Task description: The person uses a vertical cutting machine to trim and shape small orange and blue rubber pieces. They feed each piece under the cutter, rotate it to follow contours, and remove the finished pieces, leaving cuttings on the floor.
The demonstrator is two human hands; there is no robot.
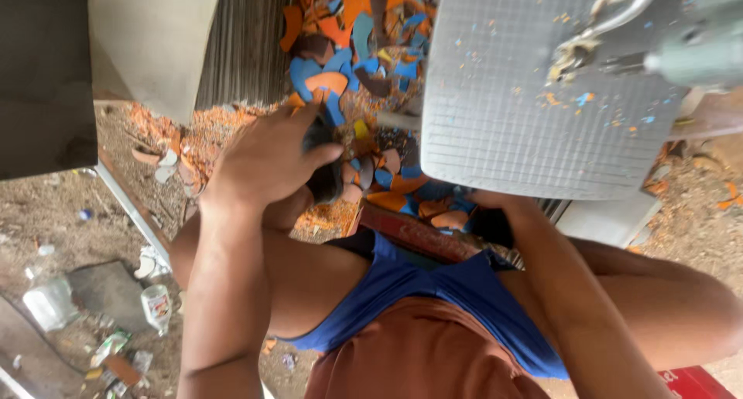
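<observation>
The left hand is clenched around a dark, stubby handle, apparently of a tool, held just above the knees; the fingers wrap over it from the left, and the dark part shows past the knuckles on the right side, its long axis running roughly up and down in the head view. What the tool's working end looks like cannot be told, since the hand covers most of it. The right hand is mostly hidden beneath the lower edge of a grey gridded slab, and whether its fingers are closed on anything cannot be told; only the wrist and forearm show, reaching up under the slab. The slab lies to the right of the handle and close to it, so the left hand is the nearer of the two to the tool, while the right is the nearer to the slab. The slab is a pale grey, rounded-cornered sheet with a fine square grid, dusted with small orange and blue crumbs, and a metal machine part sits over its upper right corner. Just beyond both hands lies a heap of orange and blue offcuts, curved scraps spread over the ground. At lower left, well apart, a clear plastic bottle rests among litter.
</observation>
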